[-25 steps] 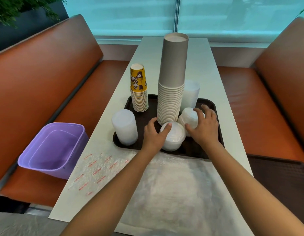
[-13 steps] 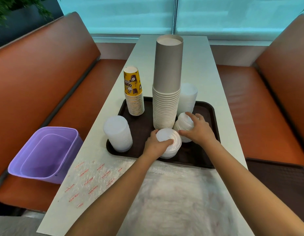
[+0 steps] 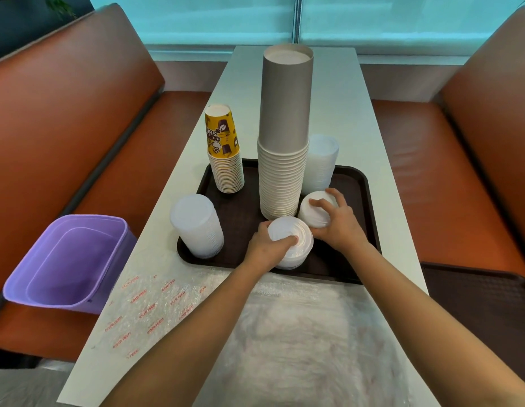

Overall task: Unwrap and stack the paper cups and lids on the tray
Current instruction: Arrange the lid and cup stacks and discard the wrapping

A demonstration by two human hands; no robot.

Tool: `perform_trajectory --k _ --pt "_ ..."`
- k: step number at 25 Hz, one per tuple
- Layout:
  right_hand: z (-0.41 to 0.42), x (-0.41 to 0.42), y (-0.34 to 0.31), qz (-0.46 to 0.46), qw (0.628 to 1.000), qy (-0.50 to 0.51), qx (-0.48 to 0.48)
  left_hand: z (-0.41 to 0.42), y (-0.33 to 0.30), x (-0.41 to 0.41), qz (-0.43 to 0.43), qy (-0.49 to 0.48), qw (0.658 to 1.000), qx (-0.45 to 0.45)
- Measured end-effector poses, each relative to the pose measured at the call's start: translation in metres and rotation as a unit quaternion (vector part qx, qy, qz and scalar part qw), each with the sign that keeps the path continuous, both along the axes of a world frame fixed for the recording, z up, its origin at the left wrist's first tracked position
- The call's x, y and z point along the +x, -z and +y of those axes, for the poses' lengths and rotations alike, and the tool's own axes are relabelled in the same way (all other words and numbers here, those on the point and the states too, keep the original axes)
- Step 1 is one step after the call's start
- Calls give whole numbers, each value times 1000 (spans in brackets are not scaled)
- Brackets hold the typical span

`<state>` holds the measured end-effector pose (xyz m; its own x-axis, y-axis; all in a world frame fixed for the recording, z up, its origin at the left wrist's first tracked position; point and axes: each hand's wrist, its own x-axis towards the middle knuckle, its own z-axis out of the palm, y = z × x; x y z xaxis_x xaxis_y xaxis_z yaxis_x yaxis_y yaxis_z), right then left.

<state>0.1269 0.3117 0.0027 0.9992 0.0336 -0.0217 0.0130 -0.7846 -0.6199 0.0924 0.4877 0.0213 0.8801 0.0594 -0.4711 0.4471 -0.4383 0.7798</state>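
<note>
Where the brown tray (image 3: 364,183) sits on the white counter (image 3: 340,92), a tall grey cup stack (image 3: 284,136), a yellow cup stack (image 3: 224,154) and two translucent lid stacks (image 3: 198,226) are crowded around the hands. The left hand (image 3: 262,245) is clamped on the near white lid stack (image 3: 293,245); the right hand (image 3: 337,224) grips the far one (image 3: 312,210). Since half a second ago, both grips are unchanged. Crumpled plastic wrap (image 3: 284,333) is blurred; a purple bin (image 3: 67,262) stands left.
</note>
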Motion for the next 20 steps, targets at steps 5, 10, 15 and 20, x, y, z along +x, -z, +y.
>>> perform_trajectory --k 5,10,15,20 --pt "-28 -4 4 -7 998 60 -22 -20 -1 -4 0 7 1000 -20" --pt "-44 -1 -3 8 997 64 -49 -51 -3 -7 14 52 998 -31" --pt "-50 3 -9 29 997 23 -66 -58 -1 -4 13 66 997 -24" --pt "-54 2 -15 31 997 17 -74 -56 2 -3 24 68 997 -35"
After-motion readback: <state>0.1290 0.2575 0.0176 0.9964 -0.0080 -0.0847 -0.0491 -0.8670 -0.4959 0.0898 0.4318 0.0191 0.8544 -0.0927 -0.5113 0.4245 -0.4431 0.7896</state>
